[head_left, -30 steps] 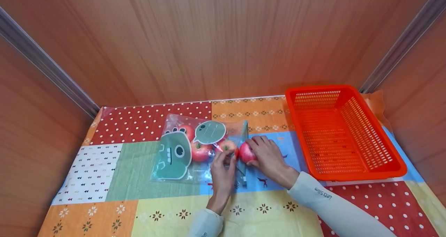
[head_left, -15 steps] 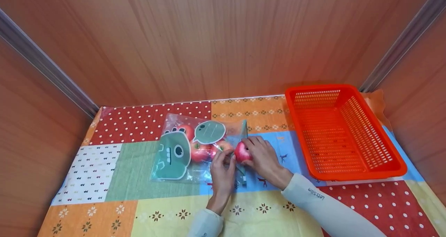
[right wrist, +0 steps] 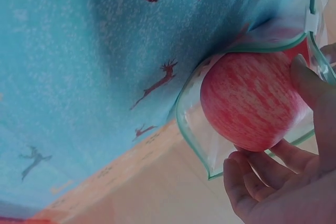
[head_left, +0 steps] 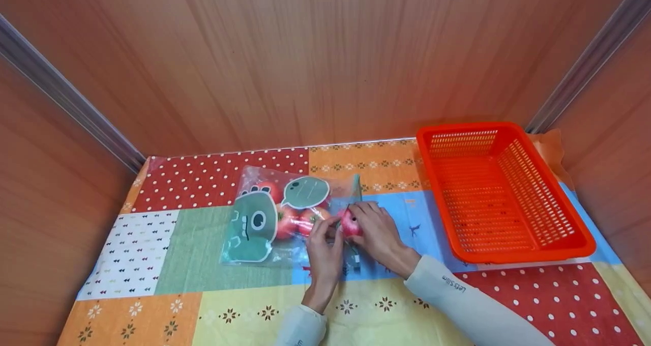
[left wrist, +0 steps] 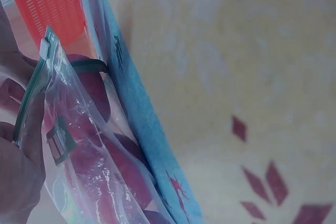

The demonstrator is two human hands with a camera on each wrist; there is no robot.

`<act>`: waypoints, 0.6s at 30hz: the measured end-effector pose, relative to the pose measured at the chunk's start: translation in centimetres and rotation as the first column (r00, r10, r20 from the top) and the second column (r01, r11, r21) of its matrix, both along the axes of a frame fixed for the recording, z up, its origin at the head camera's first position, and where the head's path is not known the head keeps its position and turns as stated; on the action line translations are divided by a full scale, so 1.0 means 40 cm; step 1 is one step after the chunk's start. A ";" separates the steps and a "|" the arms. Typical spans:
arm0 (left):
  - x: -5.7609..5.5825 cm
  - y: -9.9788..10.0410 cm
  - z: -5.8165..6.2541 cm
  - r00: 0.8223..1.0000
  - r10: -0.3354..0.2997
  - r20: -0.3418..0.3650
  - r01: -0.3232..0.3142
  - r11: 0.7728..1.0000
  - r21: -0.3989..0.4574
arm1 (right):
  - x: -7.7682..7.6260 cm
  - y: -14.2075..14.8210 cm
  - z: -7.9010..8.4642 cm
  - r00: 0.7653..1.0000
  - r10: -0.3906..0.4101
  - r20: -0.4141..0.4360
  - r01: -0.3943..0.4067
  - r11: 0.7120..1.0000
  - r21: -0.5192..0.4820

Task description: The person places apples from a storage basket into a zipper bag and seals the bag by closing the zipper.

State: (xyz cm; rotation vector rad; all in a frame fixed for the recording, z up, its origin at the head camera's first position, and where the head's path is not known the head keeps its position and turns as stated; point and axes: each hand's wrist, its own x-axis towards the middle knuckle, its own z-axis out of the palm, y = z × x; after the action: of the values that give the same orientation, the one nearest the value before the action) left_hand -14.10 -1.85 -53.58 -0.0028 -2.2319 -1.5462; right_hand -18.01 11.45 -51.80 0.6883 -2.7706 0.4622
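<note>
A clear zip bag (head_left: 249,241) with a green monster print lies flat, its mouth toward the right. Inside are several red apples (head_left: 285,223). My left hand (head_left: 325,257) pinches the upper film at the bag's mouth and holds it raised; the green zip edge (left wrist: 29,95) shows beside those fingers in the left wrist view. With thumb and fingers, my right hand (head_left: 379,236) grips another apple (right wrist: 252,100). This apple sits in the bag's mouth, with the green rim (right wrist: 181,111) around it in the right wrist view.
A red-orange plastic basket (head_left: 501,257) with slotted walls stands to the right of the bag. A patchwork cloth (head_left: 203,264) covers the table. Wood-grain panels (head_left: 325,66) enclose the back and both sides.
My right hand has moved left with the apple, from just outside the bag into its mouth. The apples inside have shifted slightly left. My left hand has stayed in place.
</note>
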 end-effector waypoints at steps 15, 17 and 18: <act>-0.001 0.002 0.003 1.000 0.010 -0.018 -0.010 1.000 0.010 | -0.017 -0.001 -0.019 0.997 0.068 0.046 -0.066 0.997 -0.045; 0.000 0.003 0.005 1.000 0.008 -0.009 -0.007 1.000 0.015 | -0.018 0.000 -0.021 0.995 0.080 0.054 -0.077 0.996 -0.053; 0.000 0.004 0.007 1.000 0.005 -0.006 -0.005 1.000 0.019 | -0.018 0.000 -0.022 0.995 0.084 0.060 -0.080 0.995 -0.058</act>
State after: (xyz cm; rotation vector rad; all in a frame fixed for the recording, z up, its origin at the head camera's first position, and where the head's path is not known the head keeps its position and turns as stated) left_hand -14.09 -1.71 -53.31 0.0040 -2.2106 -1.5625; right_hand -18.75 11.45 -52.68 0.7900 -2.7832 0.5851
